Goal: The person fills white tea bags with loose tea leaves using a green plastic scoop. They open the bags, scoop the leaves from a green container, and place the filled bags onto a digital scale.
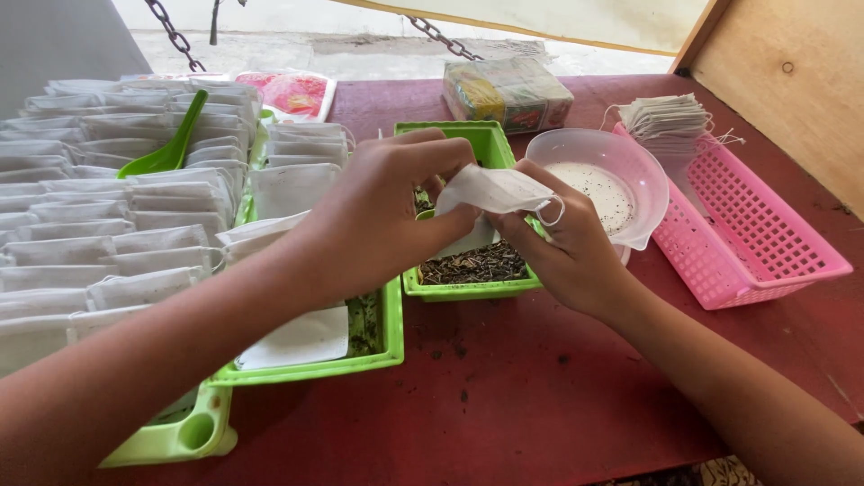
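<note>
Both hands hold one small white paper tea bag (493, 189) above a green tray (468, 290) of dark loose tea leaves. My left hand (382, 216) pinches the bag's left end from above. My right hand (558, 247) grips its right end from below, and the bag's thin string loops over a finger. The bag is puffed and lies roughly level.
Rows of filled white bags (108, 207) with a green scoop (175, 144) lie at left, in and beside a larger green tray (306, 369). A pale pink bowl (648, 180) and a pink basket (765, 252) holding stacked empty bags (666, 117) stand right. A wrapped packet (508, 90) sits behind.
</note>
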